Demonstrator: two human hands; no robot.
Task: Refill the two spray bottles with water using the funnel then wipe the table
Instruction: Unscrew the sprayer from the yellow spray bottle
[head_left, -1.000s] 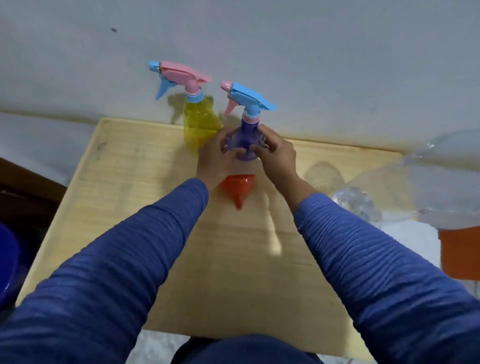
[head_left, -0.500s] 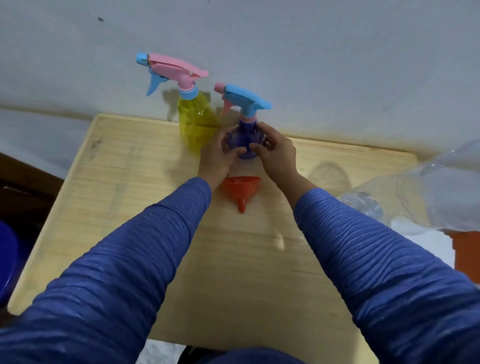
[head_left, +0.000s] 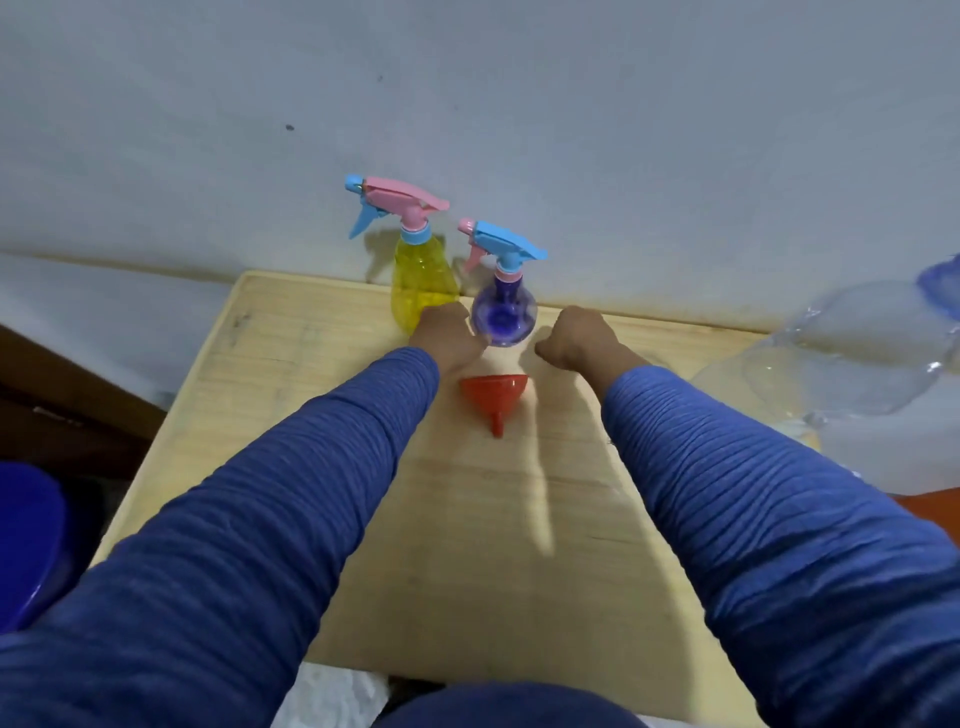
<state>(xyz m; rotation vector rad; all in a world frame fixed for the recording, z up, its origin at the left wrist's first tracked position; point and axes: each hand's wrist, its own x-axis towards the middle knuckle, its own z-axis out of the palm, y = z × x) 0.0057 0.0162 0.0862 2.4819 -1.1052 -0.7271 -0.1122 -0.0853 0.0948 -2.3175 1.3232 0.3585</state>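
A purple spray bottle (head_left: 504, 317) with a blue trigger head stands at the far edge of the wooden table (head_left: 467, 545). Close on its left stands a yellow spray bottle (head_left: 421, 286) with a pink head. The red funnel (head_left: 493, 397) lies on its side just in front of the purple bottle, spout towards me. My left hand (head_left: 447, 338) rests against the purple bottle's left side, between the two bottles, its fingers hidden. My right hand (head_left: 576, 338) is curled and empty, a little to the right of the purple bottle and apart from it.
A large clear plastic water bottle (head_left: 831, 358) with a blue cap (head_left: 940, 280) lies at the right edge. Below it sits something orange (head_left: 930, 506). A blue object (head_left: 26, 545) is off the table at left. The wall stands right behind the bottles.
Both hands were wrapped around the purple bottle; now my right hand has let go and moved right, and my left hand has slid to the bottle's left side. The view has tilted.
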